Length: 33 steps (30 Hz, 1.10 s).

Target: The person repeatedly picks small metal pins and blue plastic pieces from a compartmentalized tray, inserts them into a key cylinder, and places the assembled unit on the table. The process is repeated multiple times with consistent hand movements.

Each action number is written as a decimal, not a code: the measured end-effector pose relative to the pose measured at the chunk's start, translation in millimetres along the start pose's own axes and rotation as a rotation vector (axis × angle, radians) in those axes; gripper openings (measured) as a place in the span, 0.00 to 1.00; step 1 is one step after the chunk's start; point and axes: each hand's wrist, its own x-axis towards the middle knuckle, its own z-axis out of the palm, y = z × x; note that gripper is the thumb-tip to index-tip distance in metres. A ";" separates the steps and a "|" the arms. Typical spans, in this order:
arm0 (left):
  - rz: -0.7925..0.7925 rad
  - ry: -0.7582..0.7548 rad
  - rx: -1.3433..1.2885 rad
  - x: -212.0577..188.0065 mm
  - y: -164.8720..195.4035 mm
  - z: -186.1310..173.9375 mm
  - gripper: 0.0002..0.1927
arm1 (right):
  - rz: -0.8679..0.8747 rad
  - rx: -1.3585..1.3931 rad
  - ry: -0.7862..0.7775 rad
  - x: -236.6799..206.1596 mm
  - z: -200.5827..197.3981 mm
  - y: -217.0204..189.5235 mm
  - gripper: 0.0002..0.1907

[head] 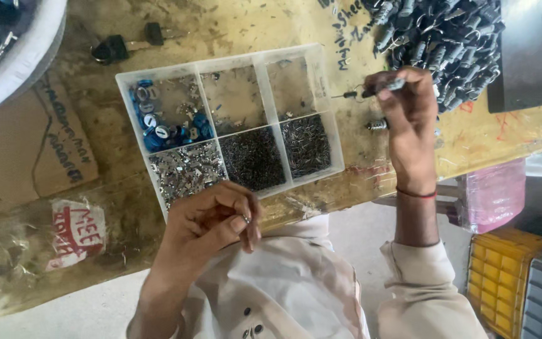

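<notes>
Right of the compartment tray, the right hand grips a leaded component; the left hand pinches a tiny metal piece. The far component pile looks mostly untouched.

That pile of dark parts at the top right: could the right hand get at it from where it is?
Probably yes. The right hand sits just beside the pile, nothing between them, though its fingers already pinch a small part.

1 head-worn view, looking steeply down and close onto the bench. the tray sits centre-frame, both hands in view, the wearer's torso along the lower edge.
</notes>
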 end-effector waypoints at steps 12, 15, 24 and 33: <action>-0.155 0.005 0.146 10.5 8.5 26.9 0.09 | -0.327 -0.783 -0.529 -86.1 93.8 -62.8 0.21; -0.148 0.108 0.189 8.4 5.0 29.7 0.09 | -0.303 -0.764 -0.518 -78.6 96.3 -64.2 0.19; -0.100 0.218 0.208 6.1 -4.7 34.4 0.09 | -0.209 -0.742 -0.593 -79.4 87.2 -54.6 0.17; -0.077 0.265 0.269 5.7 -4.7 32.7 0.11 | -0.232 -1.074 0.266 -47.1 65.2 -55.8 0.19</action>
